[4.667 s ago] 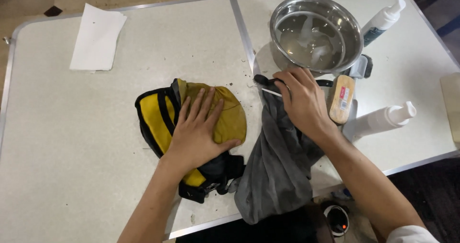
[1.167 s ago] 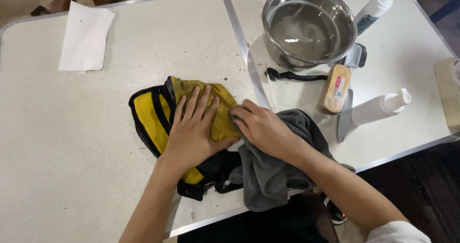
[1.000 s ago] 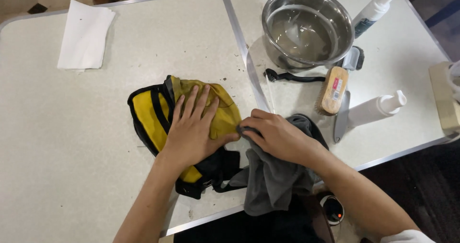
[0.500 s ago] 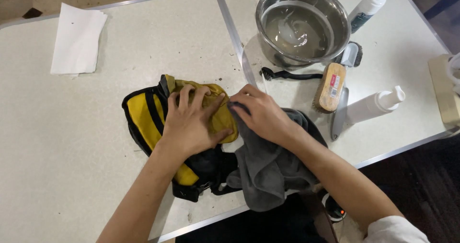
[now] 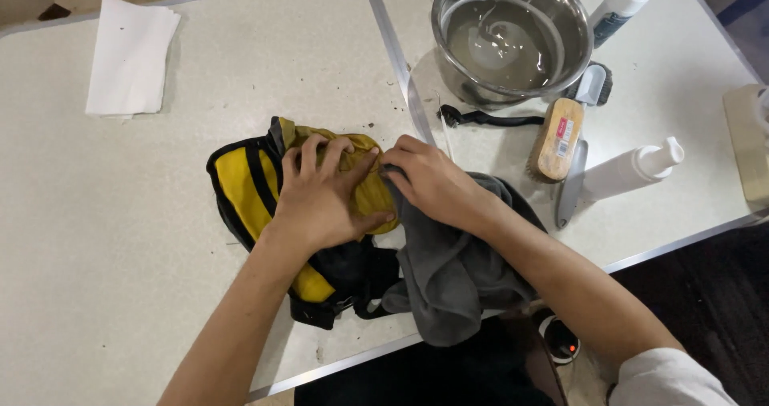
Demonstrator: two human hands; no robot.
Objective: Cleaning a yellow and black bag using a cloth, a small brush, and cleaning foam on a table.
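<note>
A yellow and black bag lies on the pale table in front of me. My left hand presses flat on its yellow top with fingers spread. My right hand grips a grey cloth and holds its edge against the bag's right side, beside my left fingertips. The cloth droops over the table's front edge.
A steel bowl of water stands at the back right. Near it lie a wooden brush, a black strap, a grey tool and two white bottles. White paper lies at the back left.
My right hand left the brush area, took up the grey cloth and brought it leftward against the bag. My left hand has stayed pressed on the bag.
</note>
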